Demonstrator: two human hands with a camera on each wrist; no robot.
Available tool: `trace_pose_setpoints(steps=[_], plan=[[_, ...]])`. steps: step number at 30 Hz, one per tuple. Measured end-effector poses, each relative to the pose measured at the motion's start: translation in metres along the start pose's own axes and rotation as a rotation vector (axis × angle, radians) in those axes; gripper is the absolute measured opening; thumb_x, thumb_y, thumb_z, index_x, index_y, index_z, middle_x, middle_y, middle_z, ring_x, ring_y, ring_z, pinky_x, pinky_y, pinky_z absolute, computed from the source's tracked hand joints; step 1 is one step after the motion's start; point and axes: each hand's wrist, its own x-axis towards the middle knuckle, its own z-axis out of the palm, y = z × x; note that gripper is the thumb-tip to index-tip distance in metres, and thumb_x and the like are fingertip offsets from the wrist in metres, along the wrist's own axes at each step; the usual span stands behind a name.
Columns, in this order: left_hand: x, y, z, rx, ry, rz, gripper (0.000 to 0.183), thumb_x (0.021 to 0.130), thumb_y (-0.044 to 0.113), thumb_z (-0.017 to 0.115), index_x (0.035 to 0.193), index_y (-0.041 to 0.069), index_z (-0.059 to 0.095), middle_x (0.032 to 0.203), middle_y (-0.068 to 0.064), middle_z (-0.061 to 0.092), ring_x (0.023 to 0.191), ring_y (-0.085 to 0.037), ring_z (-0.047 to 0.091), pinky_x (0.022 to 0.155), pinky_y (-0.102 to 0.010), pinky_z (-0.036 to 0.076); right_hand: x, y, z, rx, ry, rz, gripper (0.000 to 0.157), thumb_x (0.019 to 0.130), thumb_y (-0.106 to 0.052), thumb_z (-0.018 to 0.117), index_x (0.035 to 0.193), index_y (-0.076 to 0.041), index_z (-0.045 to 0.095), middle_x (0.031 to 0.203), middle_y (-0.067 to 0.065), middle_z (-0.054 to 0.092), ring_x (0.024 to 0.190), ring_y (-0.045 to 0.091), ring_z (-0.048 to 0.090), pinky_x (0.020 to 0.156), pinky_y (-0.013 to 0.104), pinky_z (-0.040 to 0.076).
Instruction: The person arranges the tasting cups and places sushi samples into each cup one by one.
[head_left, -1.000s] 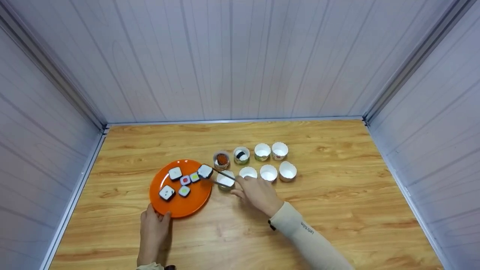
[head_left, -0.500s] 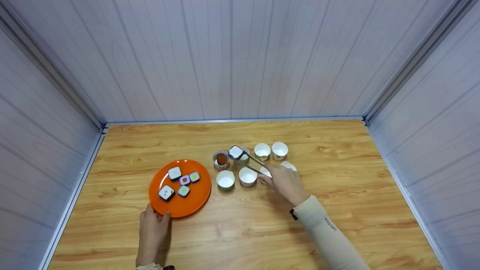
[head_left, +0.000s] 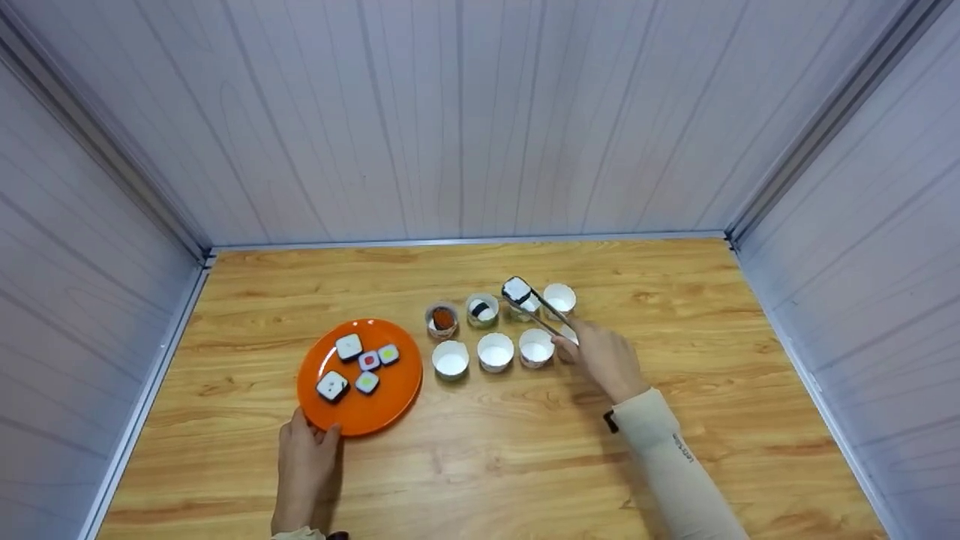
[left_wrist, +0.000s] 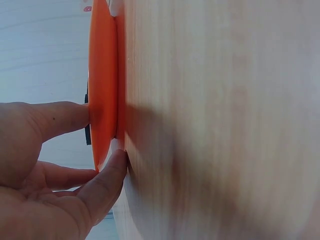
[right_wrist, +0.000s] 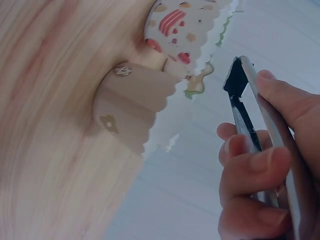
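Observation:
In the head view my left hand [head_left: 306, 465] holds the near left rim of an orange plate [head_left: 397, 405], its thumb and fingers at the edge. On the plate lie several toy sushi pieces, among them a large white square roll [head_left: 349, 346] and a small red-centred roll [head_left: 369, 361]. My right hand [head_left: 609, 360] grips metal tongs [head_left: 555, 309]. Their tips pinch a white sushi roll with a black wrap [head_left: 517, 289], held above a back-row paper cup [head_left: 525, 309]. In the right wrist view, fingers curl round the tongs [right_wrist: 272, 125].
Paper cups stand in two rows right of the plate. The back-left cup [head_left: 442, 320] contains a reddish-orange piece; beside it a cup [head_left: 482, 310] contains a white piece with a black band. Front-row cups [head_left: 451, 361] stand nearer me. White panel walls [head_left: 480, 120] surround the wooden table [head_left: 480, 480].
My right hand has carried the white roll in the tongs off the plate, rightward over the cups to the third back-row cup. My left hand has stayed at the plate's rim.

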Motion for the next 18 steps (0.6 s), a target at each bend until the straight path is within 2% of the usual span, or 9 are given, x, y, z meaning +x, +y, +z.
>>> trace_pose_setpoints(steps=[5, 11, 18], plan=[[0.0002, -0.0009, -0.0008, 0.03, -0.005, 0.004, 0.062, 0.098, 0.007, 0.058, 0.146, -0.016, 0.025, 0.136, -0.037, 0.034, 0.13, -0.048, 0.032, 0.109, -0.059, 0.032, 0.0002, 0.0049, 0.0038, -0.014, 0.011, 0.008, 0.039, 0.097, -0.041, 0.066, 0.117, -0.007, 0.067, 0.079, 0.013, 0.066, 0.055, 0.028, 0.059, 0.044, 0.044, 0.047], [0.0017, -0.0002, -0.0007, 0.021, -0.009, -0.01, 0.062, 0.099, 0.008, 0.058, 0.146, -0.015, 0.025, 0.137, -0.036, 0.034, 0.13, -0.047, 0.032, 0.109, -0.06, 0.031, 0.0017, 0.007, 0.0075, -0.006, -0.014, 0.038, 0.043, 0.097, -0.042, 0.065, 0.125, -0.009, 0.067, 0.094, 0.016, 0.07, 0.07, 0.036, 0.066, 0.053, 0.05, 0.052], [0.0013, -0.0005, 0.0004, 0.009, 0.005, 0.001, 0.059, 0.098, 0.006, 0.059, 0.144, -0.015, 0.029, 0.136, -0.036, 0.036, 0.128, -0.046, 0.035, 0.108, -0.059, 0.034, 0.0038, 0.0082, 0.0076, 0.009, -0.047, 0.085, 0.041, 0.096, -0.041, 0.067, 0.124, -0.011, 0.068, 0.095, 0.015, 0.07, 0.077, 0.036, 0.067, 0.057, 0.053, 0.052]])
